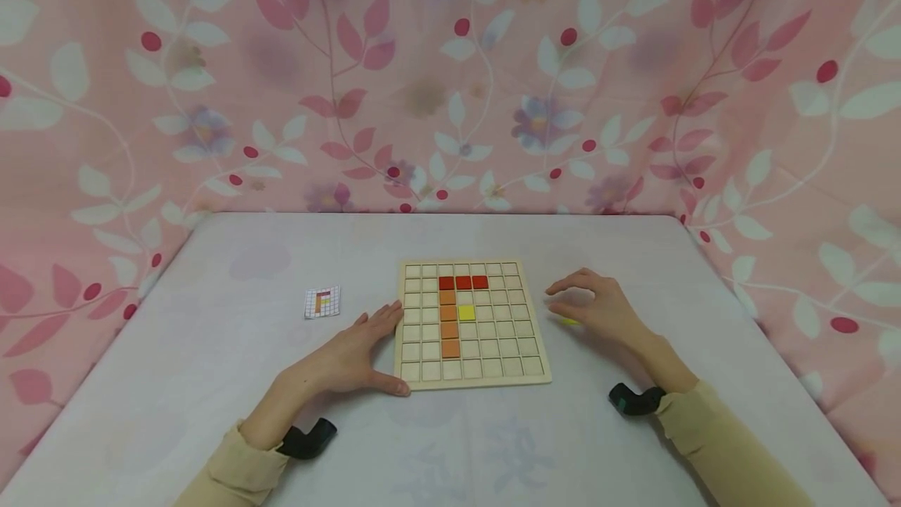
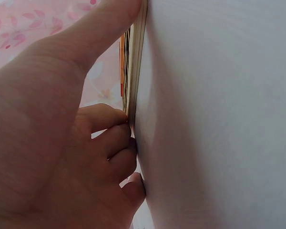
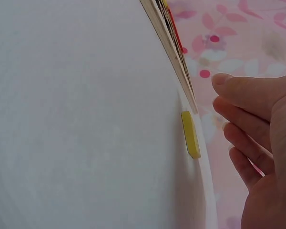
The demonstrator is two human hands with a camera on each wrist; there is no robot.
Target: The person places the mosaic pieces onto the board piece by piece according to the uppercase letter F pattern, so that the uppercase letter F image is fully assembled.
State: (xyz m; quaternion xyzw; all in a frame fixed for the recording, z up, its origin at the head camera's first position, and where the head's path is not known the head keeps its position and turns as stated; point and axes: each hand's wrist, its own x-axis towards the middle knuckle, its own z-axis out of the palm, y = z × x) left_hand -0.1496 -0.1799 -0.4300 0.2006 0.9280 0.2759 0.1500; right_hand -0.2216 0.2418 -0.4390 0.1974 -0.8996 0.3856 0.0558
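Observation:
A square wooden grid board (image 1: 503, 368) lies on the table. Three red tiles (image 1: 463, 282) form a row in it, several orange tiles (image 1: 449, 331) run down a column, and one yellow tile (image 1: 467, 312) sits beside that column. My left hand (image 1: 345, 358) rests against the board's left side, thumb at the near corner and fingers spread toward the far end. Right of the board, my right hand (image 1: 598, 305) hovers with thumb and fingers apart, holding nothing. Below it a loose yellow piece (image 3: 190, 135) lies on the table, mostly hidden by the hand in the head view.
A small card (image 1: 322, 303) printed with a coloured grid pattern lies left of the board. The white-covered table (image 1: 232, 335) is bordered by pink floral cloth (image 1: 422, 100) at the back and sides. Each wrist wears a black device (image 1: 636, 400).

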